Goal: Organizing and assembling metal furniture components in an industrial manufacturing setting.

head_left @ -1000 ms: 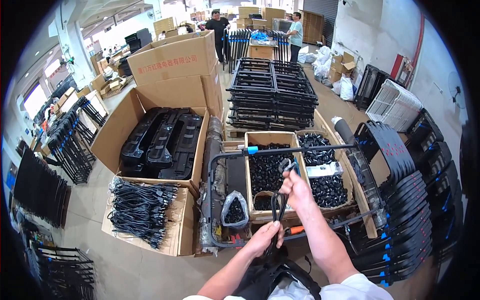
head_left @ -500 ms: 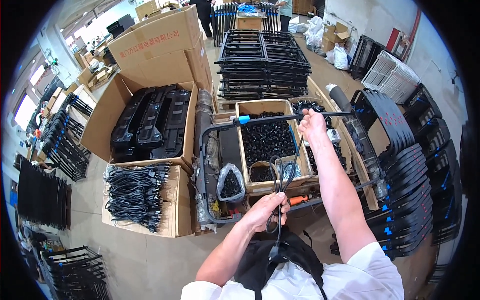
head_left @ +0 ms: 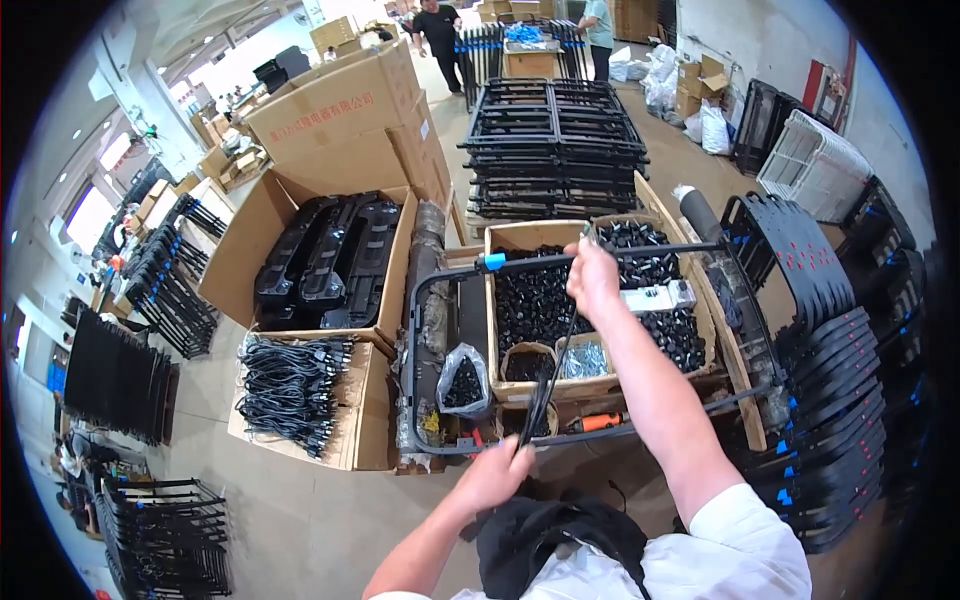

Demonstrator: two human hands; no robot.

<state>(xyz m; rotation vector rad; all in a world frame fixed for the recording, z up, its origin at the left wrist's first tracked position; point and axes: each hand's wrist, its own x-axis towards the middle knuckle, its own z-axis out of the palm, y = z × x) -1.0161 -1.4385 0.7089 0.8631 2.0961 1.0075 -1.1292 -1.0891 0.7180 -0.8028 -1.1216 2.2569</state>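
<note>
A black power cable [head_left: 541, 402] stretches between my hands in a narrow bunch. My left hand [head_left: 497, 474], near my body, is closed round its lower part. Farther off, my right hand [head_left: 594, 278] pinches the cable's upper end beside the far rail of a black tubular frame [head_left: 550, 259]; its fingertips are partly hidden. A blue piece of tape [head_left: 494, 262] marks that rail. Under the frame stands a divided box [head_left: 487, 300] with small black parts [head_left: 535, 300] and silver screws [head_left: 585, 360]. An orange-handled tool [head_left: 597, 422] lies by the near rail.
At left, a cardboard box [head_left: 235, 262] holds black plastic panels [head_left: 330, 260], with bundled cables [head_left: 292, 395] in front. Stacked black frames [head_left: 555, 140] stand behind. Curved black frames [head_left: 830, 400] line the right side. A person in black [head_left: 438, 35] is at the back.
The looped cable has been drawn into a straighter bunch. My left hand has moved left and lower; my right hand has shifted slightly left and down. The view has shifted, showing more background.
</note>
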